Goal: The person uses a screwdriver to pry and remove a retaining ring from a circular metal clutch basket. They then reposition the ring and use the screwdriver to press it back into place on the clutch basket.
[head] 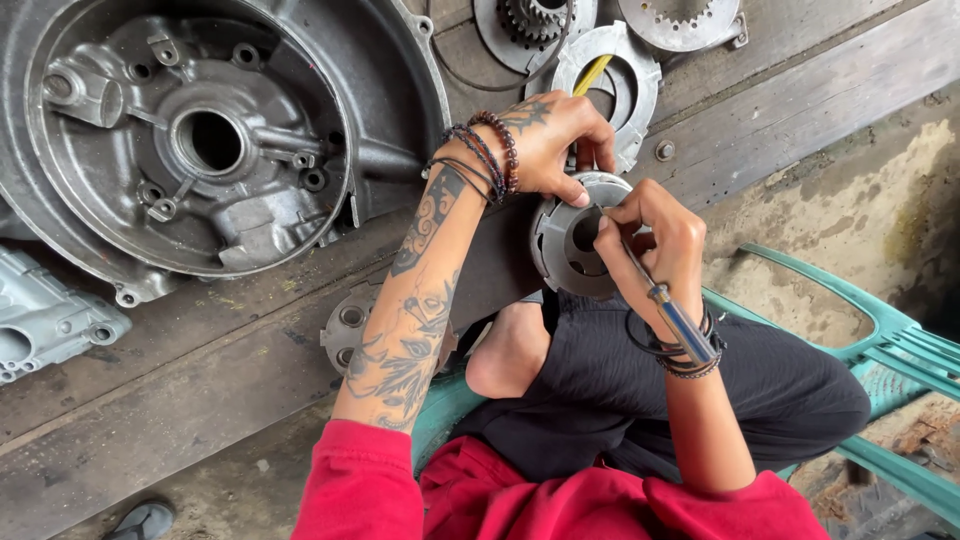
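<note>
Over our lap, at the plank edge, sits the round metal clutch hub [568, 245], tilted toward us and held off the wood. Our left hand [553, 142] clamps its top rim, thumb pressed on the near face, fingers wrapped behind; that grip is closed on the hub. Our right hand [655, 240] pinches a slim screwdriver [668, 308], metal handle running back over the wrist, tip at the hub's centre opening. That grip is narrow, closed on the tool. Exact tip contact we cannot tell; fingers cover it.

Beaded bracelets [485, 155] ring the left wrist, dark bands the right.

Just behind the left hand, a ring-shaped plate [625, 75] lies flat on the wooden planks [200, 360], a yellow strip showing through its hole. Further back: a toothed gear piece [530, 20] and another notched disc [680, 20], both cut by the frame's top edge. Left, well apart from the hub, a large grey engine casing [200, 140] lies open side up. A smaller cast part [45, 320] is at far left. Another round part [345, 330] peeks out under the left forearm.

We sit on a green plastic chair [890, 340], knee drawn up, bare foot [510, 350] on the seat.
</note>
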